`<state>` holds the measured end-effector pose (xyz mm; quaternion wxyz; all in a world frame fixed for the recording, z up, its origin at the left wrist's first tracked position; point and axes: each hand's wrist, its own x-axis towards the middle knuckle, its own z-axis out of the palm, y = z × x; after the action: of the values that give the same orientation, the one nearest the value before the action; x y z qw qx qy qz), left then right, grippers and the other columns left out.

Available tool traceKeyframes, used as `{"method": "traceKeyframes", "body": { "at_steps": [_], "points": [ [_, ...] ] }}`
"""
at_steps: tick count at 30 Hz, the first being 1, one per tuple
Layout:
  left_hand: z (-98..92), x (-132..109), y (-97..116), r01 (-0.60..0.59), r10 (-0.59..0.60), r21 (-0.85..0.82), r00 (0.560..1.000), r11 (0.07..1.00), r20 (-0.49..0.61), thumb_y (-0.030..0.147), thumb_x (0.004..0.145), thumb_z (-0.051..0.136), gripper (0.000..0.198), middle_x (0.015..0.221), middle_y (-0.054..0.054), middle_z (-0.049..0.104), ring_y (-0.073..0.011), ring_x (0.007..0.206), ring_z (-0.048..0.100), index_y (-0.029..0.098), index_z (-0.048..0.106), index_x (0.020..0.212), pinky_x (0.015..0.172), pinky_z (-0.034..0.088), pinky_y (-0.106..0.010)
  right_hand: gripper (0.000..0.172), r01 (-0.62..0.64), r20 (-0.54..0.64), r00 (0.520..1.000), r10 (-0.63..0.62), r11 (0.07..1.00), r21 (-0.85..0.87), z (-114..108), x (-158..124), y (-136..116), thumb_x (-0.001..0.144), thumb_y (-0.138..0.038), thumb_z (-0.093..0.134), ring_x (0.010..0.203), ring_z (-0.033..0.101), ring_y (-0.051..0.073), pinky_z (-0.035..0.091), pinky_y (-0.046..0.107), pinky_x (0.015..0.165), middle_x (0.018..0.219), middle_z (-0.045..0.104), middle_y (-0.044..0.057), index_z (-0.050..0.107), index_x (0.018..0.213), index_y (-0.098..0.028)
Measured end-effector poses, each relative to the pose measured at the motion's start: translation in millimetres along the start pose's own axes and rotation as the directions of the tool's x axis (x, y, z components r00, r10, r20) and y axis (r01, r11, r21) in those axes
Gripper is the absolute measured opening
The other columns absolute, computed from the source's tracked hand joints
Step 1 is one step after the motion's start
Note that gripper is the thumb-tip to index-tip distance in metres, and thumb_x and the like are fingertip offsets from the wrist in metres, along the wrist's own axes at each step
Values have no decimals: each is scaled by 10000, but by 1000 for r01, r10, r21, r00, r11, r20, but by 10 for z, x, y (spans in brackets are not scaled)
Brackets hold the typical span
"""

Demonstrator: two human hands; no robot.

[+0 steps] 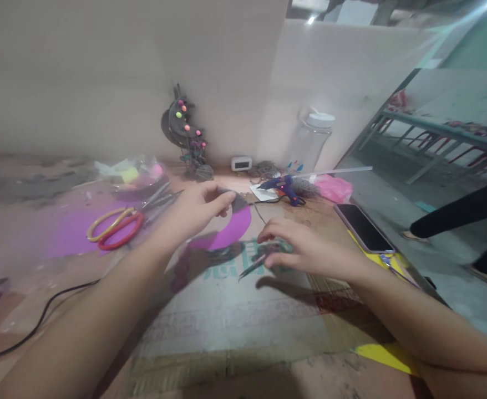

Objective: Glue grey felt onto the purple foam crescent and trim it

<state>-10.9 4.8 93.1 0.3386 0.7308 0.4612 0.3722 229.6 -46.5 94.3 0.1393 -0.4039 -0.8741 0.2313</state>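
Note:
My left hand point(196, 210) is raised over the table, fingers pinched on the dark end of a purple crescent-shaped cutout point(231, 227). My right hand point(299, 249) hovers low over the cardboard sheet point(227, 310), fingers curled around a thin dark tool, perhaps tweezers point(252, 267), whose tip points left. The two hands are a short gap apart, and both are somewhat blurred.
Scissors with red and yellow handles point(116, 226) lie at left on purple material. A blue glue gun point(283, 187), a phone point(364, 227), a pink bag point(333, 187), a clear jug point(312, 141) and a dark ornament with coloured beads point(185, 133) stand behind. A black cable point(39, 321) runs at left. Another person's legs point(455, 216) are at right.

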Motion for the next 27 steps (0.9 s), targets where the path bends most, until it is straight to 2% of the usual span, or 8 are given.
{"method": "traceKeyframes", "body": {
  "at_steps": [4,8,10,13,16,19,23,27],
  "points": [
    [15,-48,63,-46,45,29,998,999,38,434,856,563,284,654,-10,651,-144,625,591,175,638,768,623,449,-263,248,-119,-310,943,120,993,22,-27,24,-40,845,-325,645,778,587,141,466,276,729,997,630,52,559,1036,-193],
    [32,-90,106,-76,76,-8,991,997,107,420,854,571,261,656,-6,650,-142,623,591,179,656,796,609,453,-257,597,-15,-313,946,86,975,221,32,65,54,787,-354,709,704,578,114,475,258,646,1135,605,72,444,1302,-211],
    [46,-99,136,-58,63,-45,990,997,127,420,856,575,257,658,-1,641,-135,625,586,177,646,815,608,453,-250,456,20,-285,957,52,970,242,83,79,89,792,-357,706,686,559,111,458,244,633,984,643,35,556,1192,-197],
    [82,-95,173,-21,36,-121,991,992,127,422,852,584,266,636,9,611,-121,606,568,165,618,797,596,446,-236,165,52,-325,946,10,982,182,142,88,93,843,-338,654,629,526,103,404,220,595,694,615,-16,649,811,-176],
    [133,-74,151,15,6,-182,993,983,115,442,845,587,293,602,16,581,-114,568,547,161,591,761,572,437,-231,203,67,-410,912,-31,995,74,172,90,107,879,-314,602,592,521,97,372,212,563,638,604,-20,627,733,-175],
    [187,-55,81,110,-87,-158,985,981,146,536,847,542,387,585,10,576,-113,523,526,164,570,744,530,425,-232,213,60,-476,862,-174,968,-245,200,93,195,904,-281,548,582,510,107,335,233,556,627,599,-7,616,731,-177],
    [251,-49,49,156,-121,-179,974,971,192,605,854,464,479,551,12,536,-116,506,526,172,527,660,497,414,-227,269,88,-386,812,-438,746,-660,255,101,340,933,-231,474,578,476,138,277,295,567,599,570,15,597,701,-172],
    [263,-39,85,214,-177,-198,966,957,189,490,841,536,369,569,15,549,-112,514,531,173,523,652,520,436,-231,267,174,-275,813,-512,667,-725,256,92,321,959,-232,448,607,487,148,272,305,581,635,582,24,605,754,-166]
  ]
}}
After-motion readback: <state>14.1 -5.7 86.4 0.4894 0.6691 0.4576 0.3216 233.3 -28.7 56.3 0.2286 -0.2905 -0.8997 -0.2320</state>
